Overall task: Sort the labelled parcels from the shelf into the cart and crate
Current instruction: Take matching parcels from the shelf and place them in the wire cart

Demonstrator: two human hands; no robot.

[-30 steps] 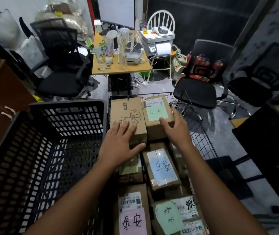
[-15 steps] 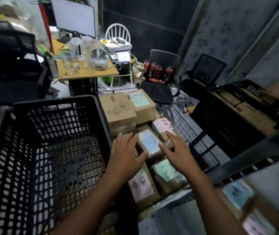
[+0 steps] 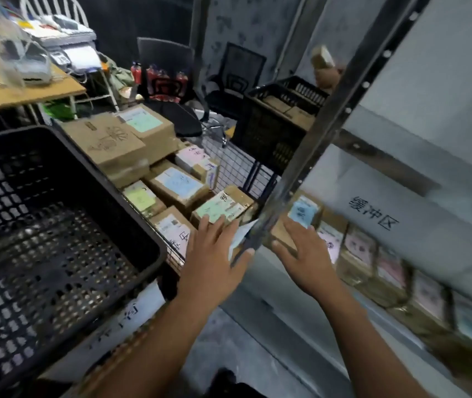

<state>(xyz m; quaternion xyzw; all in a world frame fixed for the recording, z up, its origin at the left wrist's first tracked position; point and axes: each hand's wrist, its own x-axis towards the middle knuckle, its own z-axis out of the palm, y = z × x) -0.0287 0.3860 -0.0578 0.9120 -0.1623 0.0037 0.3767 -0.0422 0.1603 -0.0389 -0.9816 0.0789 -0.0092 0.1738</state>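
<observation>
The left hand (image 3: 214,254) and right hand (image 3: 303,251) have left the cart (image 3: 237,165) and swung right to the shelf (image 3: 386,196); its post (image 3: 323,133) now stands between them. The crate (image 3: 56,179) lies well left of the post; the cart, full of parcels, just left of it. Right of the post a row (image 3: 389,262) of labelled parcels stands on the shelf, the blue parcel (image 3: 303,211) first, just beside the post. The right hand is flat and wide, holding nothing, fingertips at this parcel's near edge. The left is wide and empty too. The parcel lies straight ahead of the right hand, which I judge nearer; its long axis is too blurred to tell.
</observation>
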